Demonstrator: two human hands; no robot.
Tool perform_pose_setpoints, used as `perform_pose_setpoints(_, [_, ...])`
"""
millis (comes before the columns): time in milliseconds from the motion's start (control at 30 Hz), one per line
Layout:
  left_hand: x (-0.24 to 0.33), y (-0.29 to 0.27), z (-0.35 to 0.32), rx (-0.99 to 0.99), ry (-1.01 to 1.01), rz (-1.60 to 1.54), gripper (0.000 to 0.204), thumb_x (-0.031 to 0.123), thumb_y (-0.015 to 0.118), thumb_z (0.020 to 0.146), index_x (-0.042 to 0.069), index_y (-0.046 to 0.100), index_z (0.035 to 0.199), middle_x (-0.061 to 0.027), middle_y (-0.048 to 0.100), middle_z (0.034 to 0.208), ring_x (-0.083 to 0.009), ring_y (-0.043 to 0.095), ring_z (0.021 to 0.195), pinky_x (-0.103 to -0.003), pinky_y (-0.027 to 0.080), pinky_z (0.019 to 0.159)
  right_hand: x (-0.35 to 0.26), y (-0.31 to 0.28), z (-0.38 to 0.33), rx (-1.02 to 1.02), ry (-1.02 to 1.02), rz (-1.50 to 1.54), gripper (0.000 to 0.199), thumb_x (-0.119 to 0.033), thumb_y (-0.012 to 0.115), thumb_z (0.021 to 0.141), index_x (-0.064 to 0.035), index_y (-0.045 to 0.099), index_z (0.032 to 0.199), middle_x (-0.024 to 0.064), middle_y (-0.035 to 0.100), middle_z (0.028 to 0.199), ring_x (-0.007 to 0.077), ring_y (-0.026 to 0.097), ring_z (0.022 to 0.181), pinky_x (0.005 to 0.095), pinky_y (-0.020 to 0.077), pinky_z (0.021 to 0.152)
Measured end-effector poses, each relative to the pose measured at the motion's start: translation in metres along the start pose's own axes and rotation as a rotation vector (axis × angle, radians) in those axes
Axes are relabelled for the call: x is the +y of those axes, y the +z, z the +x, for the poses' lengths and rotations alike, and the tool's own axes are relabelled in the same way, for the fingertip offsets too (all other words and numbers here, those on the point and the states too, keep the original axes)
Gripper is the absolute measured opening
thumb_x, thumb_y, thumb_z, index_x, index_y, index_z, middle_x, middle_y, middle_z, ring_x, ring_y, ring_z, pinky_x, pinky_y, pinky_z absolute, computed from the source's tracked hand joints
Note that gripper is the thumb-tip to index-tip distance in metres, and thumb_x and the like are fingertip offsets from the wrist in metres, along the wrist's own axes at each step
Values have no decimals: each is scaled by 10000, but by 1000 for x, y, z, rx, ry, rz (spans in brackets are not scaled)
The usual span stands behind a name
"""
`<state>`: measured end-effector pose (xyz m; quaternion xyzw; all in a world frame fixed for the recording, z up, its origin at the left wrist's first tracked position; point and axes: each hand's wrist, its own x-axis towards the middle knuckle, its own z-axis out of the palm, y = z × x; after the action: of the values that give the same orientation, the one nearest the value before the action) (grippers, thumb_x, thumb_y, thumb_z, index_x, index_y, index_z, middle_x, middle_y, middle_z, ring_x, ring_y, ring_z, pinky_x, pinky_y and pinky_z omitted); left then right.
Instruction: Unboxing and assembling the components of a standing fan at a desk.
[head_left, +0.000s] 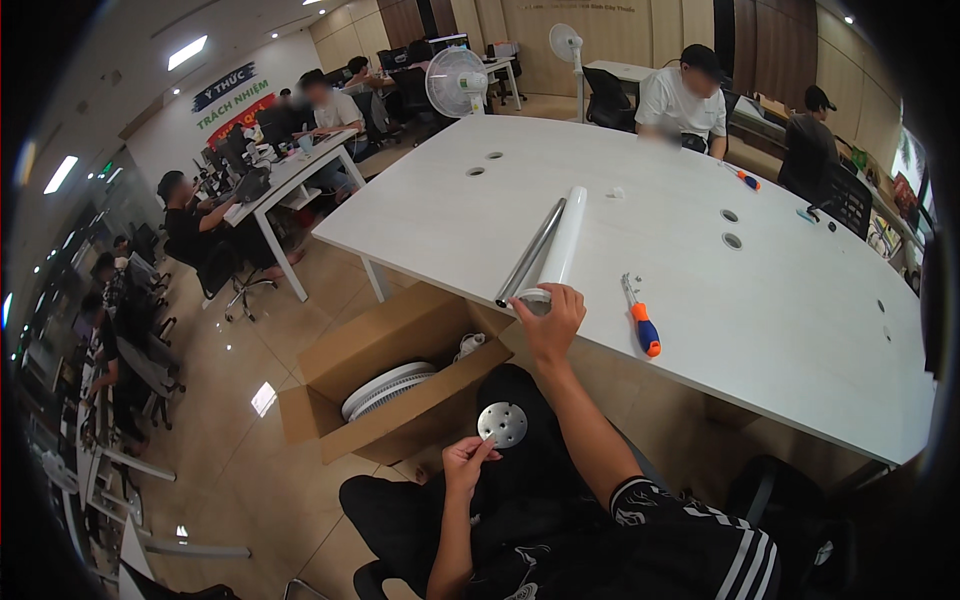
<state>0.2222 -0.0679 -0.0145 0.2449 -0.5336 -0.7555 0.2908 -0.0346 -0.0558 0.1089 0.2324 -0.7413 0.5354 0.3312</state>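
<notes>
My left hand (pixel 466 464) pinches a round silver metal disc (pixel 503 424) by its lower edge, above my lap. Several small holes pierce the disc. At the near edge of the white table, my right hand (pixel 556 322) has its fingers closed around the near end of a white tube (pixel 568 240). A round rim shows between thumb and fingers; I cannot tell whether it is a separate ring. Touching or close along the tube's left side lies a thinner chrome tube (pixel 531 254).
A screwdriver (pixel 646 330) with small metal pieces beside its tip lies right of my right hand; another screwdriver (pixel 745 180) lies farther back. Below the table's left edge, an open cardboard box (pixel 405 395) holds white fan guards (pixel 388 388). Across the white table (pixel 640 220) sits a person (pixel 682 105).
</notes>
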Motion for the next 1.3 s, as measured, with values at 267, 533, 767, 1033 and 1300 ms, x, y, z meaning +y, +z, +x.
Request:
perform_pose_setpoints(267, [0, 6, 4, -31, -11, 5, 121, 57, 697, 892, -58, 691, 929, -101, 699, 771, -146, 673, 658, -291, 578, 653, -10, 23, 11, 100, 46, 45, 427, -274, 893, 619, -98, 639, 914, 52, 605, 983, 262, 534, 998, 404, 415, 860])
perform_pose_setpoints(533, [-5, 9, 7, -98, -51, -25, 133, 70, 708, 888, -54, 694, 933, -105, 697, 770, -146, 670, 650, -286, 576, 650, 6, 34, 22, 166, 15, 11, 432, -291, 890, 631, -88, 631, 911, 63, 597, 989, 284, 536, 983, 415, 431, 846])
perform_pose_setpoints(767, [-5, 23, 19, -120, -94, -88, 126, 73, 719, 878, -48, 683, 892, -95, 688, 742, -146, 666, 641, -284, 567, 638, 9, 25, 37, 113, -35, 76, 484, -282, 871, 677, -61, 635, 1037, 124, 586, 1031, 320, 538, 1020, 432, 447, 884])
perform_pose_setpoints(1033, [20, 102, 57, -149, -143, -190, 161, 134, 709, 894, -24, 680, 891, -88, 687, 763, -139, 671, 667, -278, 572, 660, 42, -74, 46, 27, 208, 286, 317, -153, 691, 892, 6, 589, 1147, 122, 617, 1037, 218, 614, 957, 345, 504, 818])
perform_pose_setpoints(1300, [41, 210, 124, -124, -151, -155, 220, 121, 716, 874, -84, 663, 936, -123, 689, 793, -152, 663, 618, -276, 562, 513, 71, -172, 51, 243, 331, 304, 206, -114, 590, 974, 31, 568, 1119, 61, 574, 947, 114, 552, 864, 238, 466, 780])
